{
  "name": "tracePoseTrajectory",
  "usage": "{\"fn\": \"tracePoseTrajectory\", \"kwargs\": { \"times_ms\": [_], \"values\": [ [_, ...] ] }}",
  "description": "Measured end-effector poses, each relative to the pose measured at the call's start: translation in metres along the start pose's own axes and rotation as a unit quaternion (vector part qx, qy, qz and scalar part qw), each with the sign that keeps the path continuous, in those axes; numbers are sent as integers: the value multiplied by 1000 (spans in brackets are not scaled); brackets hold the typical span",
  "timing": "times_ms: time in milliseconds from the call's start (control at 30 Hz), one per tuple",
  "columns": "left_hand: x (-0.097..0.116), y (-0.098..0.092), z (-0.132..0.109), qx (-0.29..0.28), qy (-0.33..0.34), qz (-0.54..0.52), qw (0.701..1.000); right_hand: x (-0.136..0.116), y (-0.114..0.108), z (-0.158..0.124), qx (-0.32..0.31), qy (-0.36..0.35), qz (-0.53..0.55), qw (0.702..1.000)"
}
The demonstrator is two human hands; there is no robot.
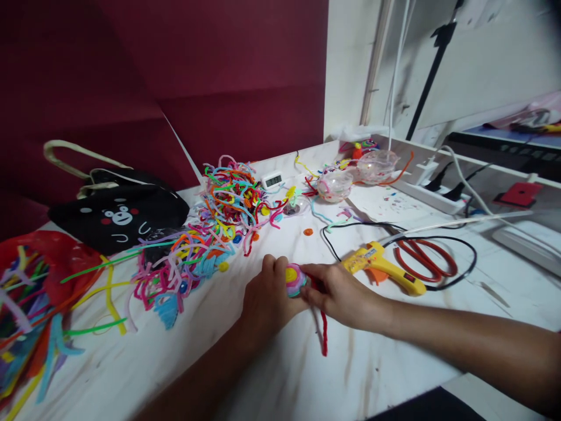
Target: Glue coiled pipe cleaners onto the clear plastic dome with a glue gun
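Between my two hands is a small round pipe-cleaner coil (291,275) with a yellow middle and pink, lilac and teal around it. My left hand (269,292) grips its left side with the fingers curled. On its right side my right hand (335,289) pinches a red pipe cleaner (324,333) against the coil, and the loose end hangs down toward the table. Part of the coil and of the red strand is hidden by my fingers. Just beyond my right hand lies a yellow glue gun (397,273).
A large heap of coloured pipe cleaners (232,193) spreads to the left, near a black bag (127,210) and a red plastic bag (65,257). Farther back are a small digital timer (272,180) and clear bowls (335,187). A power strip (433,193) and cables lie at right.
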State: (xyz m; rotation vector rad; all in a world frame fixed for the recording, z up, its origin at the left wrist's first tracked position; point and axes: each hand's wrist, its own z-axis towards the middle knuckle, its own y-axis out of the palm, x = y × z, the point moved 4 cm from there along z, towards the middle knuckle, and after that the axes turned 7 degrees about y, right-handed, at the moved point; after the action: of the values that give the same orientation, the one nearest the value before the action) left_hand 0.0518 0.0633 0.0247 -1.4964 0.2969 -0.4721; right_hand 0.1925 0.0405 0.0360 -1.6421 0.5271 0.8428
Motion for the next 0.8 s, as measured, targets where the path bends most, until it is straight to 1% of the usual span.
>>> {"fn": "tracePoseTrajectory", "kwargs": {
  "times_ms": [200, 300, 467, 567, 667, 800],
  "values": [
    [1, 0, 0, 6, -10, 6, 1000, -8, -2, 0, 4, 7, -81, 997],
    [1, 1, -1, 18, -12, 2, 1000, -11, -1, -1, 14, 9, -116, 993],
    [-1, -1, -5, 29, -3, -35, 999, -13, 2, -1, 15, 14, -163, 986],
    [-3, -7, -5, 7, 8, -76, 997, -13, 3, -2, 12, 14, -173, 985],
    [-7, -18, -3, -33, 39, -132, 990, -12, 4, -2, 15, 13, -176, 984],
    [-15, -31, -1, -70, 86, -184, 977, -12, 4, -3, 22, -1, -173, 985]
  ]
}}
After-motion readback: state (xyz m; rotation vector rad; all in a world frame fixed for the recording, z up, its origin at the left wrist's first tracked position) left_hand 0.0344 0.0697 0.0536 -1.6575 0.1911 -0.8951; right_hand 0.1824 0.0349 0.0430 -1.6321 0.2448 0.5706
